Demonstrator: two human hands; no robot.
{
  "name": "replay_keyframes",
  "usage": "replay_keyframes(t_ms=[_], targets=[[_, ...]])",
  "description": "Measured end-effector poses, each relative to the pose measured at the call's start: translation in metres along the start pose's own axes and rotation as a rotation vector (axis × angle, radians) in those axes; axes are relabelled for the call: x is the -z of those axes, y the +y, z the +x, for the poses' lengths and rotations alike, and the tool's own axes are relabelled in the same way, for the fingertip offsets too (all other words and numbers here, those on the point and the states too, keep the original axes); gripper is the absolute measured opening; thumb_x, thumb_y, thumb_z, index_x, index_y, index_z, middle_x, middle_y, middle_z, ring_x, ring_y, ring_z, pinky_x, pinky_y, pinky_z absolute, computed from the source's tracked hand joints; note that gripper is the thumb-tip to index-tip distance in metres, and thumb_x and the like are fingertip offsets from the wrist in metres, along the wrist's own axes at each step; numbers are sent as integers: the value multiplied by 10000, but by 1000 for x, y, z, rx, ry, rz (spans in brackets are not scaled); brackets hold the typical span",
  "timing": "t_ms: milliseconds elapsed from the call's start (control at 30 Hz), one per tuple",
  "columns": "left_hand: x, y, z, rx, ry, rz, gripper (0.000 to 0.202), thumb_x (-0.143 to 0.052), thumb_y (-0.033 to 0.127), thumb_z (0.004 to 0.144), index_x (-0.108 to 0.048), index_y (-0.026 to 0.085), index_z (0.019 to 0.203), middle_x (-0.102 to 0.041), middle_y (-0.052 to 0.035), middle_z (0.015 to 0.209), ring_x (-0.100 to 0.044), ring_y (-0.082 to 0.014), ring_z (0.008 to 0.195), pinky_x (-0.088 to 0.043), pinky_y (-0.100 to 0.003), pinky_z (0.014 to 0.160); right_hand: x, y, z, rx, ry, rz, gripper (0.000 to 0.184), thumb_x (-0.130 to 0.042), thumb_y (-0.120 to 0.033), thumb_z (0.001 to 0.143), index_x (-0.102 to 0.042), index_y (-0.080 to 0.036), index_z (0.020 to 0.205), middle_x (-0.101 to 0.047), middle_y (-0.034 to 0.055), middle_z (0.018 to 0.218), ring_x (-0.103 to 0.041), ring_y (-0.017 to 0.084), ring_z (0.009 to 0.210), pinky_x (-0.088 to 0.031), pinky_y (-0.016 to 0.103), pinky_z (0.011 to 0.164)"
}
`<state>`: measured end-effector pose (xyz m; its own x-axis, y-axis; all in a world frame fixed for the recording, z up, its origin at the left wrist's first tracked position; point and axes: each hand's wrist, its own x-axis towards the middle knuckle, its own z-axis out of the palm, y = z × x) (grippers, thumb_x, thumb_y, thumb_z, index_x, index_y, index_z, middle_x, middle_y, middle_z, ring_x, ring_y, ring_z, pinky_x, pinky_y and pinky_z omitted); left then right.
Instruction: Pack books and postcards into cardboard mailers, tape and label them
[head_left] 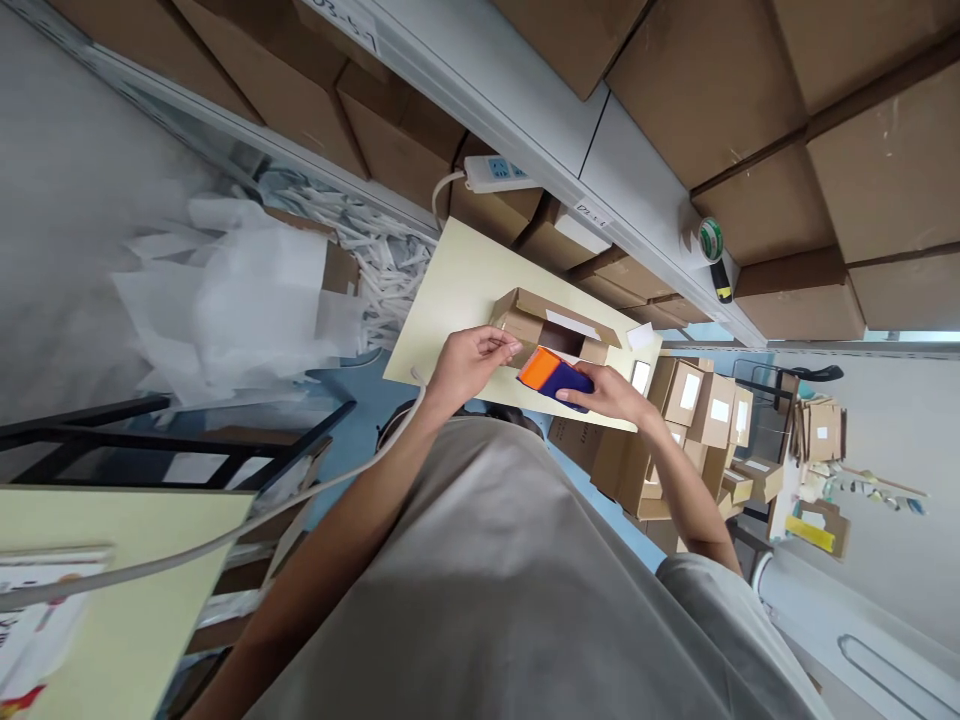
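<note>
An open cardboard box (517, 318) lies on the pale yellow table (426, 310), its flap raised and a white label on it. My right hand (611, 392) grips a block-like orange and dark-blue object (556, 378) in front of the box, thumb across its blue side. What kind of object it is, I cannot tell. At the box's left end is my left hand (471, 366), its thumb and fingertips pinched together close to the orange end. Anything between those fingertips is too small to make out.
A phone-like device (640, 376) and white paper (640, 336) lie at the table's right end. Labelled boxes (684, 390) are stacked beyond. Above runs a shelf (517, 75) with cartons and a tape roll (710, 240). A power strip (499, 173) hangs behind; a cable (300, 497) crosses left.
</note>
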<state>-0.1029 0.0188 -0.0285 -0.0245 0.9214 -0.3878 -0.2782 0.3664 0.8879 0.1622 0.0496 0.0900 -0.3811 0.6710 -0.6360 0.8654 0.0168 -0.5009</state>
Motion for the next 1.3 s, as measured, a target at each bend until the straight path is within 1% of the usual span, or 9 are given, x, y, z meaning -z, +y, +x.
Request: replay_keyframes(t_ms=[67, 167, 300, 400, 600, 767, 1000, 1167, 1300], targets=[[14, 5, 8, -22, 103, -6, 251, -925, 388, 800, -779, 193, 858, -797, -61, 816, -755, -211, 756, -655, -336, 751, 26, 8, -10, -54, -76, -37, 617, -739, -829, 926, -759, -219, 1014, -733, 25, 771, -643, 207, 685, -454, 319, 655], [33, 7, 24, -34, 280, -32, 166, -903, 286, 821, -765, 197, 849, -764, -32, 765, -714, -168, 707, -629, -297, 740, 72, 21, -22, -177, -100, -90, 671, -738, -873, 888, -751, -207, 958, -731, 40, 749, -634, 201, 641, -436, 322, 604], [36, 0, 36, 17, 312, -97, 153, -885, 268, 838, -748, 202, 825, -741, -20, 745, -689, -144, 693, -613, -283, 741, 123, 27, -20, -169, -87, -82, 680, -755, -886, 865, -756, -209, 927, -735, 46, 795, -620, 186, 666, -425, 308, 594], [33, -5, 38, 13, 335, -132, 174, -889, 307, 826, -747, 207, 809, -729, -17, 723, -678, -148, 698, -604, -278, 720, 138, 26, -5, -133, -116, -81, 690, -799, -886, 824, -763, -202, 904, -741, 47, 817, -619, 182, 698, -451, 301, 628], [47, -4, 41, 78, 364, -178, 169, -894, 275, 724, -766, 181, 781, -728, -22, 701, -656, -140, 670, -578, -263, 685, 130, 34, 32, -162, -296, -54, 764, -786, -920, 783, -801, -180, 972, -771, 47, 849, -666, 214, 772, -476, 302, 661], [51, -6, 41, 107, 358, -218, 144, -877, 258, 701, -795, 168, 777, -762, -46, 742, -658, -130, 676, -572, -249, 687, 116, 46, 52, -193, -353, -65, 840, -776, -948, 742, -780, -154, 1016, -768, 51, 904, -667, 220, 816, -485, 302, 732], [57, -31, 44, 122, 366, -129, 172, -902, 304, 713, -790, 193, 783, -780, -56, 776, -681, -166, 718, -598, -270, 675, 92, 62, 64, -169, -357, -73, 835, -752, -962, 720, -753, -159, 951, -683, 20, 802, -578, 187, 760, -422, 293, 681], [59, -47, 60, 114, 374, -91, 140, -878, 283, 728, -774, 202, 776, -778, -58, 789, -683, -172, 719, -603, -290, 685, 88, 61, 65, -193, -363, -65, 866, -766, -957, 721, -768, -141, 1010, -675, 15, 797, -547, 168, 730, -404, 289, 665], [56, -50, 74, 72, 390, -53, 115, -850, 281, 746, -762, 213, 774, -777, -60, 785, -686, -182, 711, -607, -304, 674, 85, 60, 64, -196, -346, -35, 852, -785, -947, 715, -777, -140, 989, -694, 21, 812, -565, 168, 741, -415, 287, 674]])
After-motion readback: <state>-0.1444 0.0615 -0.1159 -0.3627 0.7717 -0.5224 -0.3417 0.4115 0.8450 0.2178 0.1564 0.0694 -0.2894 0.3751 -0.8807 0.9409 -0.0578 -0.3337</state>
